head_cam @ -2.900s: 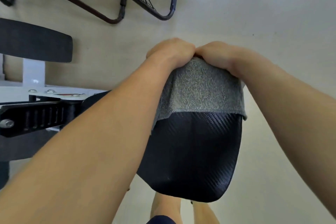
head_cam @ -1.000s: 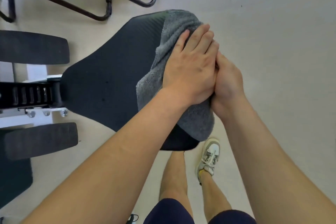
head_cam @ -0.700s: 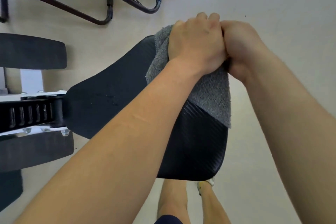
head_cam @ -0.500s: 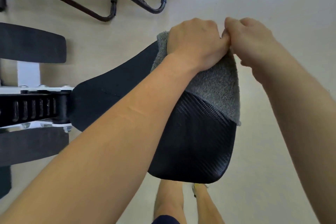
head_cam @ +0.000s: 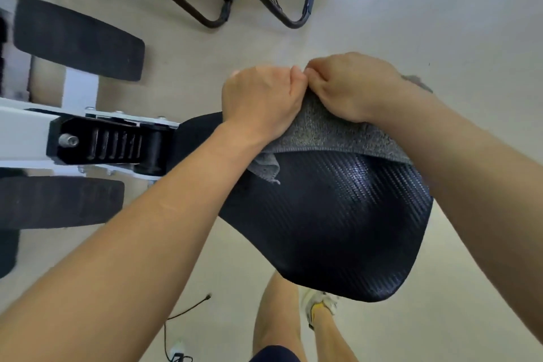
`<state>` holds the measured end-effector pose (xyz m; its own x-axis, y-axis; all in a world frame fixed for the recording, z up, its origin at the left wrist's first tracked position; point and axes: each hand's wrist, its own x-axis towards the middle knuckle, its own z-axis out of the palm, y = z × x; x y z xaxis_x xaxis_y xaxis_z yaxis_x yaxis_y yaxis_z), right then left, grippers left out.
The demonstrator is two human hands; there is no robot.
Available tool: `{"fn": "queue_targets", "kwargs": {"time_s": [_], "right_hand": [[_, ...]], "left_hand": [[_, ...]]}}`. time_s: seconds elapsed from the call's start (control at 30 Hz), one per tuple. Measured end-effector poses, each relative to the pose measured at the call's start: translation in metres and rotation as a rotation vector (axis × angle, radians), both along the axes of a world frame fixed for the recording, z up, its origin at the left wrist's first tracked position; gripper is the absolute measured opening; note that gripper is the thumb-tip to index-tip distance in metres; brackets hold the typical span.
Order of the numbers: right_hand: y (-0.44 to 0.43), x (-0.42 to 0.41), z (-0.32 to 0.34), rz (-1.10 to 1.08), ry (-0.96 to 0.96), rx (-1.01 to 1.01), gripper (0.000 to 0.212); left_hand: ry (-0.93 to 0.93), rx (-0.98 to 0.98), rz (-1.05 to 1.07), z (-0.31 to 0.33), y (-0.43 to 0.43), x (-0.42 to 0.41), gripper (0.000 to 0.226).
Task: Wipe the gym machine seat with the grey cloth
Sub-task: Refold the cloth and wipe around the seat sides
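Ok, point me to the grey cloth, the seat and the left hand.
grey cloth [head_cam: 332, 134]: head view, on the flat stretch below the knuckles.
seat [head_cam: 338, 223]: head view, on the bare textured middle of the pad.
left hand [head_cam: 260, 100]: head view, on the back of the hand.

We can't see the far edge of the seat [head_cam: 338, 229], hidden under the grey cloth [head_cam: 329, 132] and both fists. Fingertips of the left hand [head_cam: 261, 100] and right hand [head_cam: 346, 85] curl out of sight. Chair frames [head_cam: 211, 9] at top and white machine frame [head_cam: 20, 132] at left are cropped.
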<state>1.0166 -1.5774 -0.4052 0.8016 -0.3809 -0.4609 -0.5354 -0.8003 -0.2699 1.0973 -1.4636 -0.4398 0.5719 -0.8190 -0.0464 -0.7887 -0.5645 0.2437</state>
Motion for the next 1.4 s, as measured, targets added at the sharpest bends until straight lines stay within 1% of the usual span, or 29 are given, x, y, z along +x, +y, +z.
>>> {"fn": "queue_targets", "kwargs": {"time_s": [0.07, 0.1, 0.2, 0.23, 0.27, 0.33, 0.37, 0.43, 0.5, 0.57, 0.63, 0.77, 0.9, 1.1, 1.2, 1.3, 1.4], "right_hand": [[0.025, 0.026, -0.004, 0.142, 0.005, 0.006, 0.035], [0.041, 0.041, -0.008, 0.196, 0.01, 0.019, 0.035], [0.094, 0.078, -0.023, 0.299, -0.03, 0.089, 0.035], [0.108, 0.084, -0.029, 0.326, -0.077, 0.07, 0.034], [0.117, 0.085, -0.034, 0.353, -0.143, 0.018, 0.033], [0.124, 0.076, -0.043, 0.37, -0.278, -0.126, 0.029], [0.121, 0.068, -0.043, 0.348, -0.317, -0.167, 0.029], [0.108, 0.051, -0.041, 0.316, -0.344, -0.219, 0.034], [0.089, 0.033, -0.036, 0.321, -0.31, -0.244, 0.037], [0.065, 0.013, -0.029, 0.321, -0.245, -0.284, 0.04], [0.039, -0.01, -0.022, 0.297, -0.194, -0.328, 0.043], [0.008, -0.057, -0.016, 0.118, -0.178, -0.349, 0.053], [0.027, -0.097, -0.007, 0.054, -0.144, -0.335, 0.057], [0.066, -0.181, 0.013, 0.128, -0.075, -0.318, 0.058], [0.077, -0.21, 0.02, 0.179, -0.017, -0.303, 0.056], [0.074, -0.203, 0.017, 0.203, -0.028, -0.301, 0.057], [0.068, -0.172, 0.008, 0.147, -0.077, -0.277, 0.059]], "left_hand": [[-0.087, -0.014, 0.03, -0.005, 0.036, 0.018, 0.049], [-0.126, 0.017, 0.056, -0.006, 0.056, 0.028, 0.048], [-0.199, 0.2, 0.149, -0.004, 0.114, 0.052, 0.047], [-0.215, 0.23, 0.183, -0.002, 0.127, 0.058, 0.046], [-0.231, 0.225, 0.212, 0.0, 0.135, 0.06, 0.043], [-0.231, 0.138, 0.217, 0.002, 0.136, 0.056, 0.029], [-0.19, 0.084, 0.204, 0.001, 0.131, 0.049, 0.024], [-0.063, -0.001, 0.196, -0.003, 0.115, 0.03, 0.028], [0.04, -0.04, 0.227, -0.006, 0.098, 0.011, 0.032], [0.079, -0.034, 0.258, -0.008, 0.075, -0.009, 0.035], [0.121, -0.035, 0.236, -0.005, 0.047, -0.028, 0.042], [0.178, -0.034, 0.17, 0.003, 0.006, -0.068, 0.053], [0.144, -0.007, 0.228, 0.005, 0.017, -0.109, 0.056], [0.163, 0.066, 0.25, 0.016, 0.056, -0.2, 0.055], [0.164, 0.101, 0.256, 0.02, 0.068, -0.231, 0.055], [0.148, 0.088, 0.262, 0.019, 0.068, -0.226, 0.055], [0.142, 0.062, 0.257, 0.015, 0.063, -0.19, 0.056]]}}
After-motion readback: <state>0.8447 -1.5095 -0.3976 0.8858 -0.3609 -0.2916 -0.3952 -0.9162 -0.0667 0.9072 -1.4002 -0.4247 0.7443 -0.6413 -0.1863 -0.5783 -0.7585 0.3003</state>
